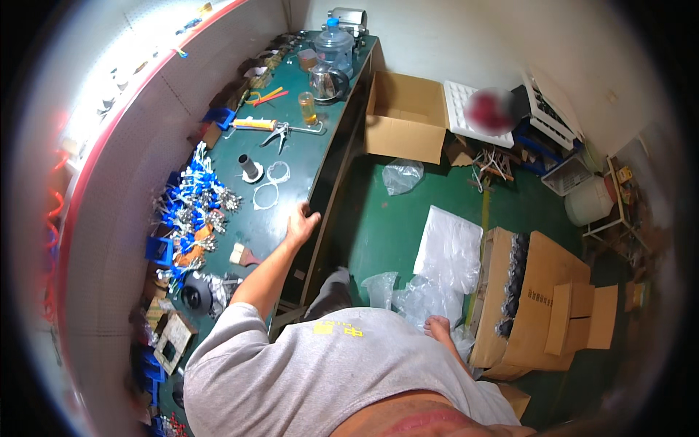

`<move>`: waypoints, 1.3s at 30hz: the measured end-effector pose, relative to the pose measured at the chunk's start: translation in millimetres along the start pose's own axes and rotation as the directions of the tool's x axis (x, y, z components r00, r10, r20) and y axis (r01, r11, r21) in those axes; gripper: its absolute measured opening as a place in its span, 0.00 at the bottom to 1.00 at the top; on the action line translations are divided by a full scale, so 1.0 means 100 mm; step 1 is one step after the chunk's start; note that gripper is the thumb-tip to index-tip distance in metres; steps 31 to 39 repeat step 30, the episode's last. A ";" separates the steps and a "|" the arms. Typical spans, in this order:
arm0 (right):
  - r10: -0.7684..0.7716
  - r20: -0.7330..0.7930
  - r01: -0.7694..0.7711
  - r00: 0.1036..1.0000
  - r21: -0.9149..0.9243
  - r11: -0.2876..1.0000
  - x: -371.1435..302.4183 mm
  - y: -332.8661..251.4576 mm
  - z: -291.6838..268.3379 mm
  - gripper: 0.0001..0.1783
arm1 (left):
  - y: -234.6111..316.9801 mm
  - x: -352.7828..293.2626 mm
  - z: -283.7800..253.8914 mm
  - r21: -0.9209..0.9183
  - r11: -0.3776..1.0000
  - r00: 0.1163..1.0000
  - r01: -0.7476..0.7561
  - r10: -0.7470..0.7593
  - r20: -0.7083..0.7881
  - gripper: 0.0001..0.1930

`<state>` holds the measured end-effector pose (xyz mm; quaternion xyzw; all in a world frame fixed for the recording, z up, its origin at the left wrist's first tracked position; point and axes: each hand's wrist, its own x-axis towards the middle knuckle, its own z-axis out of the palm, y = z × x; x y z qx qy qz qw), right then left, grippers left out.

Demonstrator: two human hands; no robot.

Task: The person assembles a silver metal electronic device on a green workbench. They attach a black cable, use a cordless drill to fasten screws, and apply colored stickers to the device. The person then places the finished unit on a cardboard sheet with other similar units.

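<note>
My left hand (pixel 301 224) is at the edge of the green workbench (pixel 297 164), its thumb and fingers apart and nothing in them. Closest to it on the bench are two thin clear rings (pixel 266 195) and a black tube with a white flange (pixel 250 170). A paintbrush (pixel 245 255) lies beside my left forearm. Low at my right side, my right hand (pixel 437 328) has its fingers curled, and whether they hold anything is hidden. Clear plastic bags (pixel 429 297) appear just past and around that hand, on the floor.
Blue-and-white parts (pixel 193 197) are heaped along the bench's left side. Farther up are a caulking gun (pixel 255 125), a jar (pixel 308 109), a kettle (pixel 328 81) and a water jug (pixel 335 45). An open carton (pixel 405 138) stands on the floor, and large cartons (pixel 542 306) stand at right.
</note>
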<state>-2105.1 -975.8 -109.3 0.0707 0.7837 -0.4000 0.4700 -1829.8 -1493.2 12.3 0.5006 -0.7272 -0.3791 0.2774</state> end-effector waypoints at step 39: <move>0.143 0.350 0.134 0.926 -0.658 0.741 1.35 -3.88 1.22 0.24 | 0.11 4.65 0.21 -0.286 0.958 0.919 -0.003 -0.110 -0.378 0.37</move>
